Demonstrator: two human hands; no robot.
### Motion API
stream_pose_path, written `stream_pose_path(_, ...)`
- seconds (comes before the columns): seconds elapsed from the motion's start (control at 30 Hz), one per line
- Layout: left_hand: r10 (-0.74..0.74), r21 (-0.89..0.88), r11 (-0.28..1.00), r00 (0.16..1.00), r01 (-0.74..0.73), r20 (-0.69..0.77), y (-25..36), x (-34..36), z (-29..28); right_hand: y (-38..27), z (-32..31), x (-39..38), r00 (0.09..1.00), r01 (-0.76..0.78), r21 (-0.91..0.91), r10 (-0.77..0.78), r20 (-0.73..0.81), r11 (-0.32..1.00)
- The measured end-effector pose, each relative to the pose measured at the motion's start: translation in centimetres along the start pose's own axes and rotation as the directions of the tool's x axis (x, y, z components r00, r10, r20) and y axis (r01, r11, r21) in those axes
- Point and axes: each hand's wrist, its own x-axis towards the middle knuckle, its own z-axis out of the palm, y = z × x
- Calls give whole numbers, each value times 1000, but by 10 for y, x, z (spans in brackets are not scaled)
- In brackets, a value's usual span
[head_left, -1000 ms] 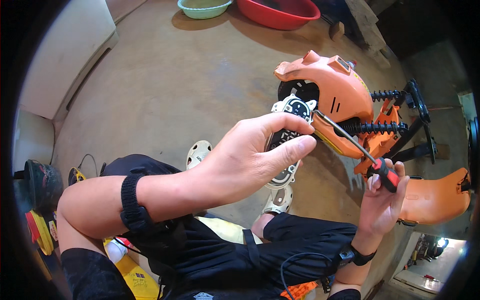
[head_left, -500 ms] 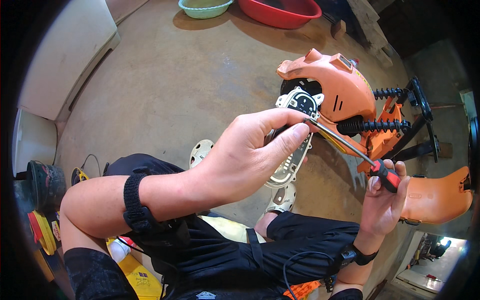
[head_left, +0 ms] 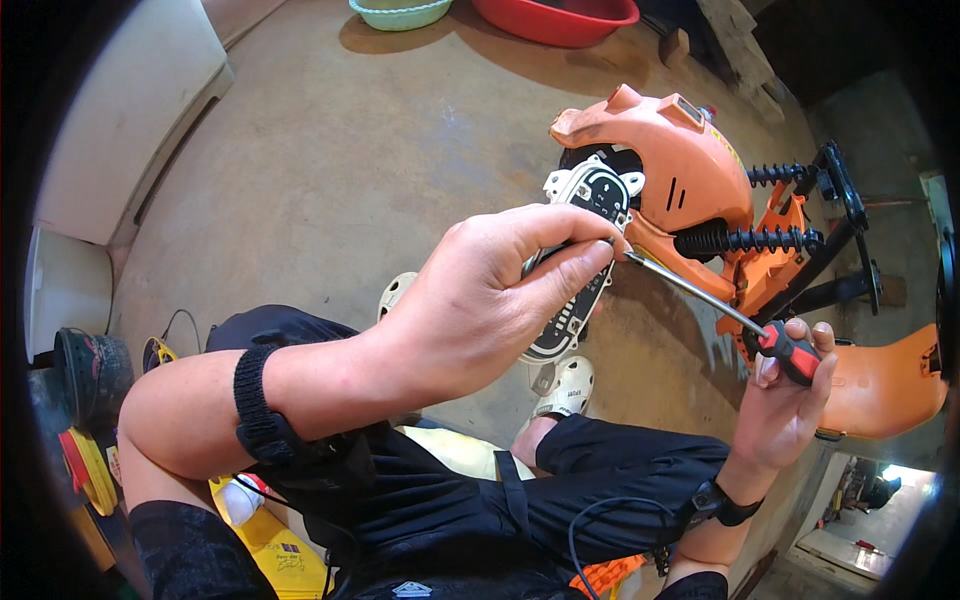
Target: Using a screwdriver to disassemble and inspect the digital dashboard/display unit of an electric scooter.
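My right hand [head_left: 790, 410] grips a screwdriver [head_left: 788, 352] by its red and black handle. The metal shaft points up and left, its tip close to the fingertips of my left hand [head_left: 510, 285]. Thumb and forefinger of that hand are pinched together; a tiny dark bit shows between them, too small to name. Behind the left hand is an oblong panel [head_left: 598, 200] with a black face, white markings and a pale rim with screw tabs. Its middle is covered by the hand, and I cannot tell whether the other fingers hold it.
An orange machine body [head_left: 690, 165] with black coil springs [head_left: 765, 240] stands on the floor to the right, near a curved orange cover [head_left: 885, 385]. A red basin [head_left: 560, 22] and a green basin [head_left: 400, 12] are at the far side. A white cabinet [head_left: 130, 110] stands left.
The panel and my left fingertips have shifted slightly up and left. My right hand has moved a little right, and the screwdriver tip now sits slightly clear of the left fingertips.
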Motion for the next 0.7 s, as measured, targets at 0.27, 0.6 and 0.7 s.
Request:
stream_pose_path(0.27, -14, 0, 1000, 1000, 14, 14, 1, -2, 1, 0, 3, -1, 1000, 13, -20, -13, 2, 1000)
stream_pose_path(0.6, 86, 54, 995, 996, -86, 8, -8, -1, 0, -2, 1, -1, 1000, 7, -63, -7, 1, 998)
stream_pose_path(0.7, 198, 319, 927, 980, -197, 30, -7, -2, -1, -1, 7, 1, 998, 47, -132, -53, -43, 990)
